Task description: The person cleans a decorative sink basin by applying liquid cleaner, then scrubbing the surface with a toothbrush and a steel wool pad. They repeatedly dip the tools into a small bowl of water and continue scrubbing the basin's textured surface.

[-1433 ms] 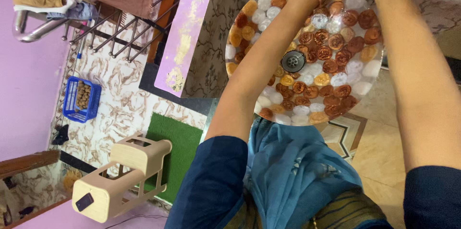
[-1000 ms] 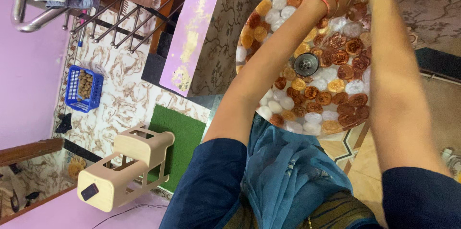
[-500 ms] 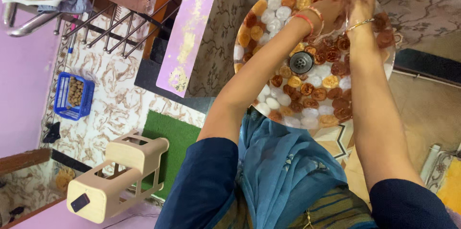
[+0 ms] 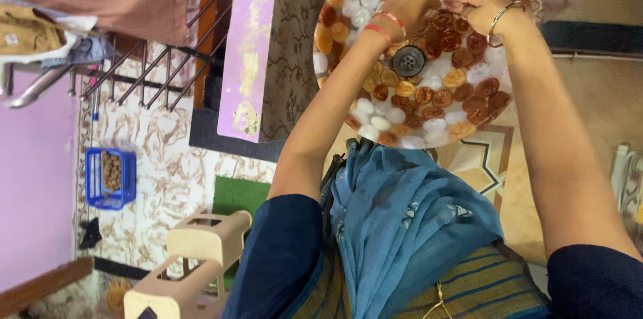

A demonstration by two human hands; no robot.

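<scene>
Only the head view to go on, looking straight down. A big round tray (image 4: 335, 58) sits in front of the person, packed with small round pieces in brown, orange and white, and there's a dark metal disc (image 4: 408, 60) near the middle.

Both hands are up at about 12 o'clock on the tray. The left hand (image 4: 405, 11), the one with red and gold bangles on the wrist, is curled down over the brown pieces (image 4: 450, 38) there. Its grip looks closed-ish, but I can't tell whether it really has one, since the fingertips are buried in the pile. The right hand (image 4: 483, 6), wearing a thin bangle, is just beside it at roughly 1 o'clock, with its fingers pinched on something small and pale at the tray edge (could be a white piece, too blurry to say).

My take on doing this well: pinch lightly, one piece at a time, and lift straight up so the neighbours don't shift, because they're all touching.

Off at 9 o'clock there's a blue basket (image 4: 110, 178) on the patterned floor, and a beige plastic stool (image 4: 194, 259) is lower at 7 o'clock.
</scene>
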